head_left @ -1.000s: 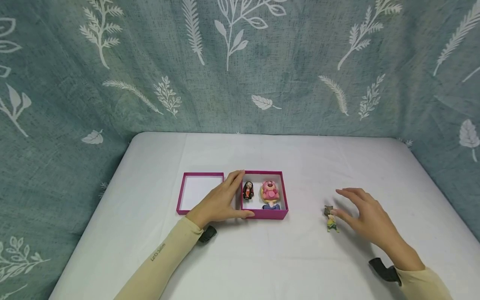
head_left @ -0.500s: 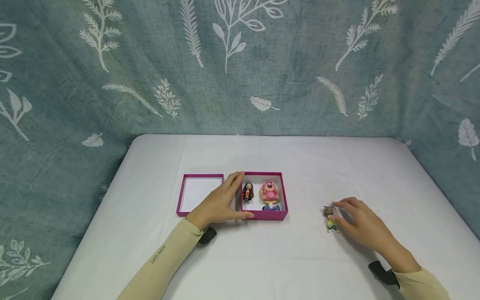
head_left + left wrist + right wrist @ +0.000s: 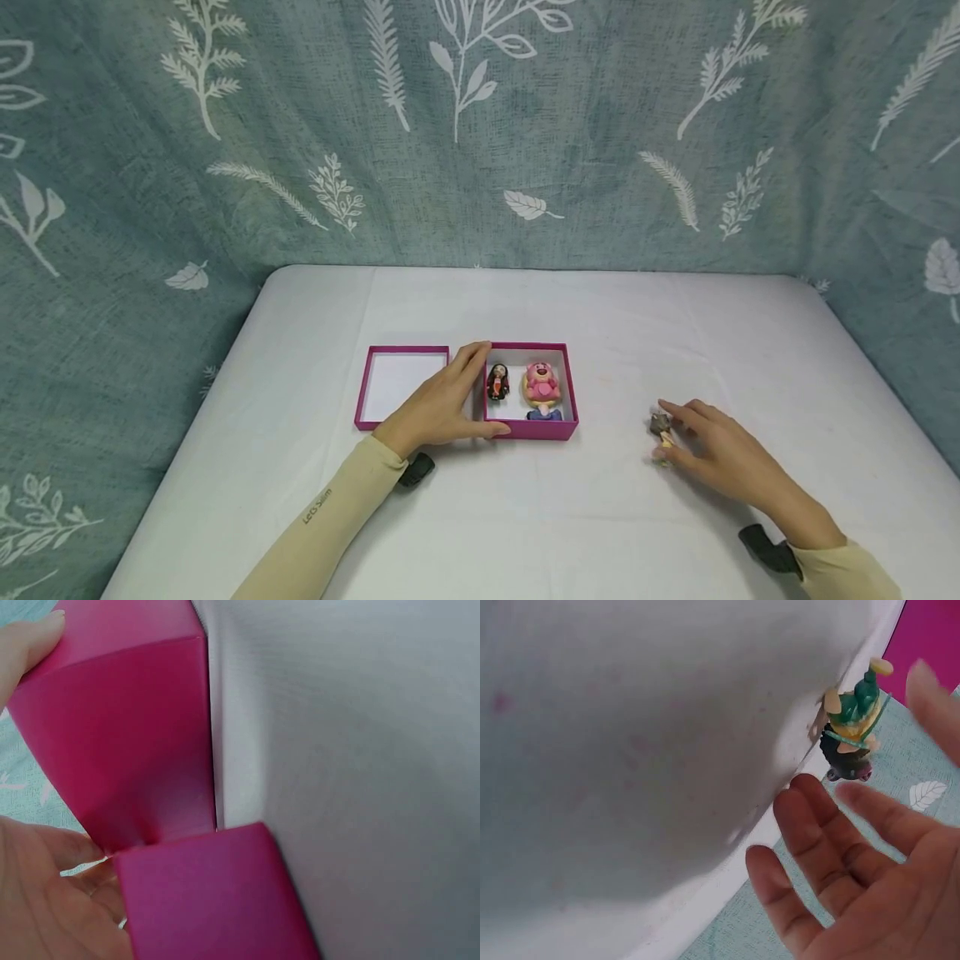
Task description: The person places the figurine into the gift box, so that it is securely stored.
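In the head view my left hand (image 3: 442, 400) grips a magenta box (image 3: 540, 430) at its left end, thumb on the front wall and fingers reaching the back corner. Inside lie a dark-haired figurine (image 3: 498, 382), a pink bear figurine (image 3: 542, 383) and a partly hidden blue piece (image 3: 543, 414). My right hand (image 3: 731, 458) is at a small figurine (image 3: 661, 425) on the white table. The right wrist view shows this figurine (image 3: 853, 720) in green and yellow, its dark head by my index fingertip and the thumb apart from it.
A magenta lid (image 3: 362, 387) with a white inside lies left of the box, partly behind my left hand. White cloth covers the table (image 3: 600, 517). A teal curtain with white leaves (image 3: 480, 208) hangs behind it.
My right hand has lowered and come closer around the small figurine, its index finger and thumb shifting toward it. The figurine has turned slightly. My left hand stays on the box.
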